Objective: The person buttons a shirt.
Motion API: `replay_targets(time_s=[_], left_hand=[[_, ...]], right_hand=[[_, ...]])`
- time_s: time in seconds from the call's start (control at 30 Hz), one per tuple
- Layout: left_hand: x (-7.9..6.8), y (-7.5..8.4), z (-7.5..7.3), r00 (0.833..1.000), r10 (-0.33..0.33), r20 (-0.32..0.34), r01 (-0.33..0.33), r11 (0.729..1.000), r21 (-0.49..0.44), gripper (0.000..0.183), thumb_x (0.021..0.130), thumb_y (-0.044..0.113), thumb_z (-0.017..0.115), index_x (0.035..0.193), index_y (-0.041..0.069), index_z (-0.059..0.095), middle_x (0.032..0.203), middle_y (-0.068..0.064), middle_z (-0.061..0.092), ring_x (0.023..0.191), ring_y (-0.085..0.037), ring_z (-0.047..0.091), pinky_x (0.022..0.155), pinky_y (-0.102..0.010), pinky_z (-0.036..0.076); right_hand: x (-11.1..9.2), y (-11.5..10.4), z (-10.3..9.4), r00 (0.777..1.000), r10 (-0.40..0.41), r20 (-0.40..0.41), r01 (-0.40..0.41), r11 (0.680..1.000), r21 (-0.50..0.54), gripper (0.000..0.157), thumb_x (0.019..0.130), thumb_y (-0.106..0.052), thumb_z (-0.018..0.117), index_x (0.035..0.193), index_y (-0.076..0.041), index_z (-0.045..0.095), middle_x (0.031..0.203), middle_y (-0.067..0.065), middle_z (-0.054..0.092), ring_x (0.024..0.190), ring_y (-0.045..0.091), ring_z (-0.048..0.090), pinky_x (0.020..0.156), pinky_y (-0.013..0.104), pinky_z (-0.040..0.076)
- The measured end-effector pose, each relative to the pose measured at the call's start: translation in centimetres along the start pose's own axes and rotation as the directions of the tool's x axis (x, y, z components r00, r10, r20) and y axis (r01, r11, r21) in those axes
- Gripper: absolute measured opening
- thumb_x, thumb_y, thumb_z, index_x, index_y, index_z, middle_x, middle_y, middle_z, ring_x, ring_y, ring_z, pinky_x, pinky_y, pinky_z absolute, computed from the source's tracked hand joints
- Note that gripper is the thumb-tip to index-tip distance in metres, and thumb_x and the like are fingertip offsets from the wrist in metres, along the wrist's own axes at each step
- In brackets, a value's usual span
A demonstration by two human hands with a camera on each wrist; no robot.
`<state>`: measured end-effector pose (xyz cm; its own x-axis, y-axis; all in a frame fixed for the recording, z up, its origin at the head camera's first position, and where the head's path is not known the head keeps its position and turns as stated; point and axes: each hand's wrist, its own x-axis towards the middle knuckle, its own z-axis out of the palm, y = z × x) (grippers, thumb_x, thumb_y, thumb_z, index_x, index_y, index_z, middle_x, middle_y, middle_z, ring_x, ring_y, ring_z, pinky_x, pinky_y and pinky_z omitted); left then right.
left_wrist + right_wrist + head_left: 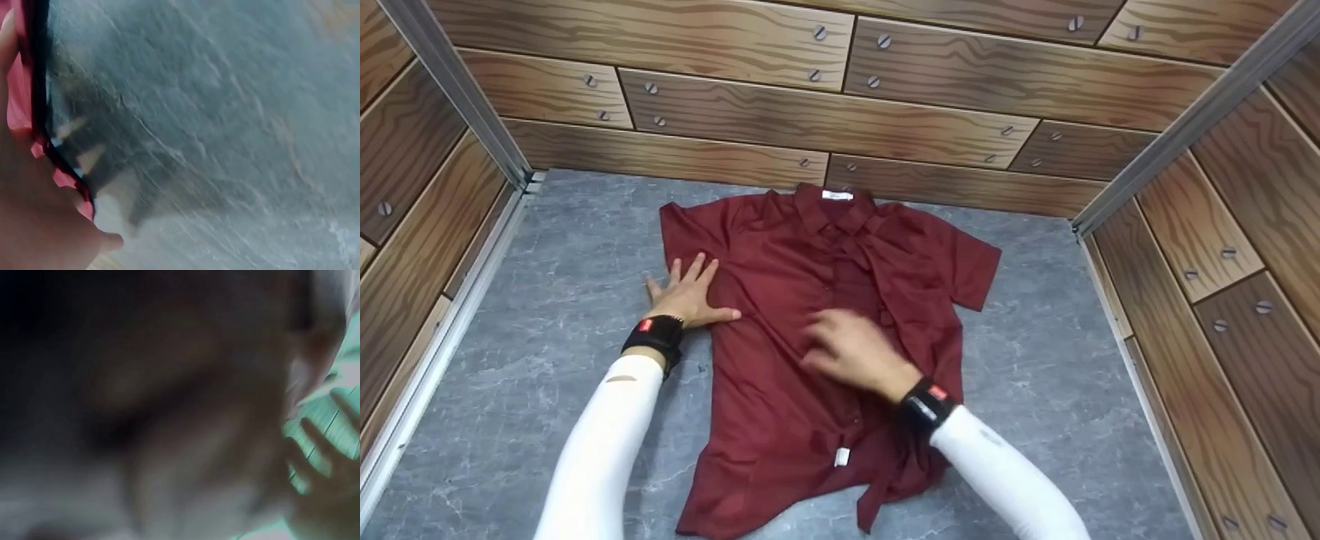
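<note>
A dark red short-sleeved button shirt (pixel 780 390) lies spread on the grey floor, its collar (pixel 810 214) pointing away from me. My left hand (pixel 686 296) rests with fingers spread on the shirt's left edge, just below the left sleeve. In the left wrist view, that hand (pixel 45 219) lies along the red fabric edge (pixel 19 95). Blurred over the middle of the shirt, my right hand (pixel 855 352) has loosely bent fingers and nothing visible in them. A large dark blur fills most of the right wrist view, with spread fingers (pixel 320 464) at its right side.
Grey marbled flooring (pixel 577 270) surrounds the shirt. Wood-patterned panels (pixel 735 97) rise at the back and both sides, with metal rails (pixel 457 97) at the corners. A small white tag (pixel 842 456) shows near the hem, and a loose fabric strip (pixel 872 506) hangs below.
</note>
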<state>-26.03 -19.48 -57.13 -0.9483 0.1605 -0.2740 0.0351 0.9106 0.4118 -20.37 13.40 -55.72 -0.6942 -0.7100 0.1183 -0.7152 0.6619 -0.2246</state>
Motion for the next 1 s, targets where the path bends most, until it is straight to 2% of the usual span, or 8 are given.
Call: replay_targets(time_s=[0.13,0.23,0.33,0.5,0.63,0.77,0.9,1.0], left_hand=[[-0.2,1.9,0.7,0.972,0.11,-0.208,-0.099,0.993,0.065,0.083,0.088,0.056,0.07,0.152,0.008,0.048,0.158,-0.027,0.035,0.149,-0.048,0.027,0.113,-0.076,0.014],[-0.3,4.6,1.9,0.889,0.305,-0.34,-0.276,0.952,0.133,0.051,0.09,0.045,0.066,0.124,0.007,0.068,0.134,-0.023,0.055,0.125,-0.043,0.052,0.104,-0.065,0.037],[-0.7,7.2,3.1,0.842,0.473,-0.26,-0.456,0.881,0.127,0.045,0.093,0.044,0.065,0.122,0.011,0.072,0.135,-0.019,0.057,0.125,-0.04,0.053,0.102,-0.062,0.04],[-1.5,9.0,4.8,0.875,0.481,0.055,-0.483,0.874,0.046,0.083,0.087,0.063,0.071,0.156,0.022,0.049,0.168,-0.017,0.023,0.156,-0.043,0.013,0.116,-0.071,0.013],[-1.7,8.6,5.5,0.893,0.428,0.142,-0.441,0.894,0.081,0.094,0.084,0.065,0.073,0.162,0.024,0.038,0.172,-0.016,0.012,0.157,-0.045,0.005,0.117,-0.072,0.007],[-1.7,9.2,5.7,0.881,0.469,-0.061,-0.463,0.882,0.081,0.062,0.094,0.051,0.069,0.142,0.013,0.063,0.155,-0.017,0.045,0.147,-0.041,0.036,0.117,-0.064,0.024],[-2.2,11.8,5.9,0.811,0.473,-0.345,-0.5,0.866,0.011,0.023,0.099,0.027,0.067,0.109,0.007,0.075,0.11,-0.009,0.069,0.104,-0.03,0.065,0.094,-0.047,0.05],[-2.6,14.4,6.3,0.842,0.416,-0.344,-0.504,0.834,-0.226,0.028,0.101,0.025,0.065,0.123,0.007,0.069,0.103,-0.008,0.074,0.092,-0.026,0.07,0.083,-0.044,0.056]], right_hand=[[-0.9,3.3,-0.7,0.944,0.255,-0.208,-0.268,0.963,-0.039,0.014,0.095,-0.025,0.071,0.093,-0.011,0.07,0.091,0.008,0.07,0.083,0.033,0.068,0.069,0.052,0.056],[-1.2,4.9,-0.9,0.895,0.4,-0.197,-0.42,0.904,-0.074,0.024,0.094,-0.028,0.074,0.086,-0.008,0.065,0.081,0.012,0.068,0.076,0.04,0.068,0.063,0.056,0.055],[-1.2,5.6,-0.9,0.852,0.501,-0.152,-0.517,0.85,-0.1,0.035,0.095,-0.036,0.074,0.092,-0.003,0.063,0.083,0.019,0.069,0.078,0.046,0.069,0.064,0.059,0.055],[-1.4,6.0,-1.0,0.785,0.606,-0.126,-0.616,0.784,-0.069,0.041,0.093,-0.029,0.075,0.112,0.002,0.055,0.092,0.026,0.068,0.082,0.053,0.068,0.067,0.061,0.055],[-1.9,6.3,-1.5,0.779,0.615,-0.125,-0.618,0.786,0.015,0.03,0.088,-0.012,0.07,0.111,0.001,0.054,0.089,0.026,0.067,0.08,0.052,0.067,0.068,0.061,0.055],[-2.1,6.4,-2.4,0.767,0.624,-0.149,-0.603,0.781,0.162,0.024,0.086,-0.011,0.066,0.108,-0.002,0.065,0.091,0.017,0.072,0.083,0.043,0.07,0.075,0.056,0.055],[-1.8,5.7,-3.3,0.737,0.646,-0.198,-0.602,0.761,0.243,0.012,0.089,-0.019,0.066,0.095,-0.011,0.073,0.086,0.003,0.074,0.079,0.031,0.071,0.075,0.05,0.056],[-1.4,4.8,-3.5,0.734,0.639,-0.232,-0.583,0.767,0.269,0.008,0.09,-0.021,0.068,0.089,-0.014,0.072,0.079,-0.001,0.071,0.073,0.026,0.069,0.071,0.047,0.056]])
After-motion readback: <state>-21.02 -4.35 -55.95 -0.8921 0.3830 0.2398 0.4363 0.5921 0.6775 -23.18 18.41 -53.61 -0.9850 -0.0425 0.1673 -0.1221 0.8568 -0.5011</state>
